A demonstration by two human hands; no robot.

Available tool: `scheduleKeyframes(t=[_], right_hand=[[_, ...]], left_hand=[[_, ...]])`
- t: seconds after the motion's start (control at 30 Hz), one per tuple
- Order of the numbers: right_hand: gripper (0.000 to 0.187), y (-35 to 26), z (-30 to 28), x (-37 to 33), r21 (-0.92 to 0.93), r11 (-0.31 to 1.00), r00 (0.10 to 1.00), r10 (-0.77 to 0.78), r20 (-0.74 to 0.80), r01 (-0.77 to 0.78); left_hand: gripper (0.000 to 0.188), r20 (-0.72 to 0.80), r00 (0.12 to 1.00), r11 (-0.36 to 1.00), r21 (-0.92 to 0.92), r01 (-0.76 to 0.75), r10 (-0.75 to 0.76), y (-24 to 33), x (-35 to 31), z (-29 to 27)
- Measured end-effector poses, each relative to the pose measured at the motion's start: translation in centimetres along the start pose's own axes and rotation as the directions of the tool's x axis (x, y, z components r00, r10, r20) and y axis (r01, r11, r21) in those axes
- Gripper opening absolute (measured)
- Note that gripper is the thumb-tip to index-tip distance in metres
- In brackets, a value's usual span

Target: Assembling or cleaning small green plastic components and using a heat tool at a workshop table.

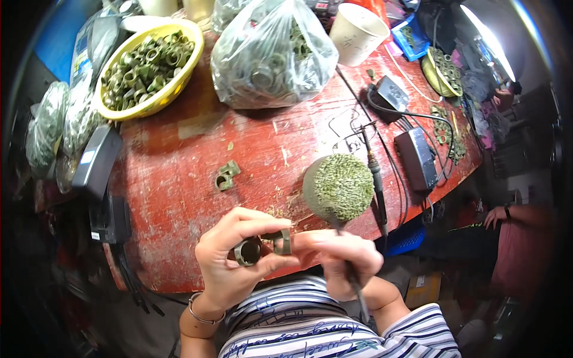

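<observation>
My left hand [224, 256] grips a dark olive-green ring-shaped part [248, 252] between thumb and fingers, above the table's near edge. A second curved piece of the same colour [283, 241] shows at the fingertips; whether both are one part I cannot tell. Closed around a slim dark tool [356, 283], my right hand [349, 256] has its fingers close to that piece. The tool is blurred, and its kind is unclear. Just beyond it stands a round block [340, 185] with green crumbs or bristles on top. A similar green part [226, 176] lies on the red table [173, 221].
A yellow basket [194, 56] of green rings, a clear plastic bag [274, 65] of parts and a white bucket [357, 34] stand at the back. Black power boxes [416, 158] with cables and a pen-like corded tool [377, 185] lie right. Another person's hand [495, 216] shows far right.
</observation>
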State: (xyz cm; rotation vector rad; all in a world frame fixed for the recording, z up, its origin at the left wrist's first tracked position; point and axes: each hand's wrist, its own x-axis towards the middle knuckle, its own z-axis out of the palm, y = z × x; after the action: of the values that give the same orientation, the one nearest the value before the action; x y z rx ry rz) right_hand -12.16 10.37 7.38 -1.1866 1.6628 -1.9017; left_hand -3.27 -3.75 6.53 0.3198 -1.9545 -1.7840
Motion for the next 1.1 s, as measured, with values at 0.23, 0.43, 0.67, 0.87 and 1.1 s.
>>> scheduleKeyframes(t=[0.23, 0.43, 0.67, 0.87, 1.1], right_hand=[[0.047, 1.2, -0.3, 0.5, -0.210, 0.953, 0.975, -0.209, 0.076, 0.221], [0.028, 1.5, -0.3, -0.4, -0.173, 0.963, 0.978, -0.203, 0.040, 0.206], [0.071, 1.5, -0.7, -0.4, 0.277, 0.960, 0.960, 0.049, -0.274, 0.030], [0.062, 0.9, -1.9, -1.4, 0.136, 0.990, 0.905, 0.036, -0.424, 0.024], [0.067, 1.1, -1.7, -1.8, 0.180, 0.982, 0.911, 0.117, -0.395, -0.048]], left_hand=[[0.037, -0.012, 0.986, 0.977, -0.140, 0.161, -0.164, 0.2, 0.3, 0.8], [0.036, -0.114, 0.968, 0.929, -0.326, 0.174, -0.221, -0.1, -0.6, 1.2], [0.034, -0.093, 0.986, 0.952, -0.287, 0.105, -0.136, 0.3, -0.2, 1.1], [0.040, 0.017, 0.997, 0.987, -0.138, 0.083, -0.081, 1.6, 0.3, 1.4], [0.040, 0.031, 0.999, 0.999, -0.029, 0.029, -0.028, 2.0, 0.3, 1.3]])
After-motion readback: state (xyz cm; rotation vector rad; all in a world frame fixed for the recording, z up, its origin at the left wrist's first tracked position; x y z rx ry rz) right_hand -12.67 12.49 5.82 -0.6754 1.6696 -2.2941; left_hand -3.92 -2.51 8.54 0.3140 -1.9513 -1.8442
